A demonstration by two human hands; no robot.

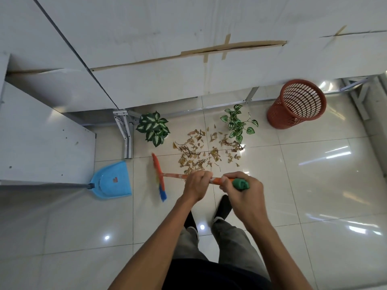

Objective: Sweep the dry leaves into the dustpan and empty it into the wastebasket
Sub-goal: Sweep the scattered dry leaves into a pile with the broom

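We hold the broom point(167, 176) in both fists, left hand point(196, 185) mid-shaft, right hand point(240, 191) clenched round the green end; the dry leaves point(207, 151) lie scattered between two plants, the dustpan point(114, 182) well left, the wastebasket point(297, 103) far right; we should gather them with short, low strokes before bringing the pan.

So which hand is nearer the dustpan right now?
Left. The left hand grips the broom handle partway along, closer to the blue dustpan; the right hand grips the handle's green end, farther right.
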